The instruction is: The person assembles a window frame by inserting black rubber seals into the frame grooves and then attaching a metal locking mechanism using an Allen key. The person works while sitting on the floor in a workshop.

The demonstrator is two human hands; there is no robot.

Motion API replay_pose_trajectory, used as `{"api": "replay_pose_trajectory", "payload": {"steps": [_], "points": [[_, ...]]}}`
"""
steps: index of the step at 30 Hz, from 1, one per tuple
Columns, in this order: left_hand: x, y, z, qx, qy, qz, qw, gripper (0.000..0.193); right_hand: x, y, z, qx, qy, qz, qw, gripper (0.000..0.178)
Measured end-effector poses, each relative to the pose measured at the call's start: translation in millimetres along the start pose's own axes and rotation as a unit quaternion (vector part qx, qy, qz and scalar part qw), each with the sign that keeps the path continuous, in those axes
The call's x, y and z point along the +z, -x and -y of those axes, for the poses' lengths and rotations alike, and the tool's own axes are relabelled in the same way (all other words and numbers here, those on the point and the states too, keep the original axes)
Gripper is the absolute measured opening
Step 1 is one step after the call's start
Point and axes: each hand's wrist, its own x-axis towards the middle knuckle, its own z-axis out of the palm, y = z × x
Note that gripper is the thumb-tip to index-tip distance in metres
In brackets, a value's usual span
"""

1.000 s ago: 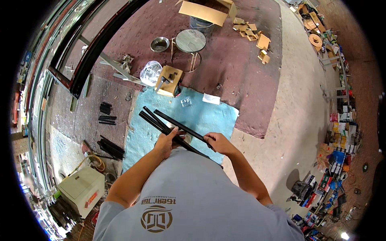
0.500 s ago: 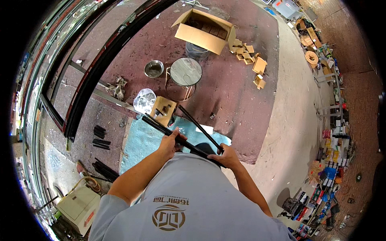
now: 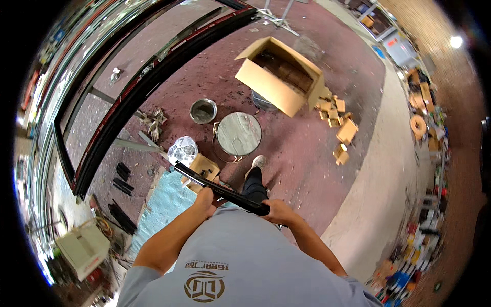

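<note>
Both my hands hold a bundle of long black profile bars (image 3: 232, 196) in front of my waist. My left hand (image 3: 206, 200) is closed round the bundle near its middle. At the right end, my right hand (image 3: 280, 211) grips the same bars, which lie close together and slant down to the right. Just beyond their left end is an open cardboard box (image 3: 200, 168) with small dark parts in it. A clear plastic bag (image 3: 182, 149) sits against that box. My foot in a light shoe (image 3: 259, 162) shows ahead of the bars.
A round stool (image 3: 239, 133) stands ahead, beside a metal bowl (image 3: 203, 111). Farther off is a large open carton (image 3: 273, 84), with small cardboard boxes (image 3: 348, 131) to its right. A long black frame (image 3: 117, 105) spans the left. Short black pieces (image 3: 122, 186) lie on the floor.
The separate bar in my right hand has come in against the others. The view has shifted forward, away from the blue mat, and my foot has come into sight.
</note>
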Motion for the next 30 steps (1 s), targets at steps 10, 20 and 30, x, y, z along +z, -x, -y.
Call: {"api": "replay_pose_trajectory", "payload": {"steps": [10,20,30], "points": [[142.0,-46.4,-29.1,0.033,0.122,0.082,0.989,0.027,-199.9,-86.6,-93.4,-0.039,-0.012,0.214,0.976,0.057],[166.3,-55.7,-55.4,0.182,0.204,0.073,0.959,0.026,-275.0,-150.8,-126.0,0.004,-0.125,0.353,0.927,0.041],[165.3,-103.5,-97.1,0.142,0.077,0.108,0.981,0.028,-299.8,-218.6,-38.6,-0.043,0.042,0.293,0.954,0.041]]}}
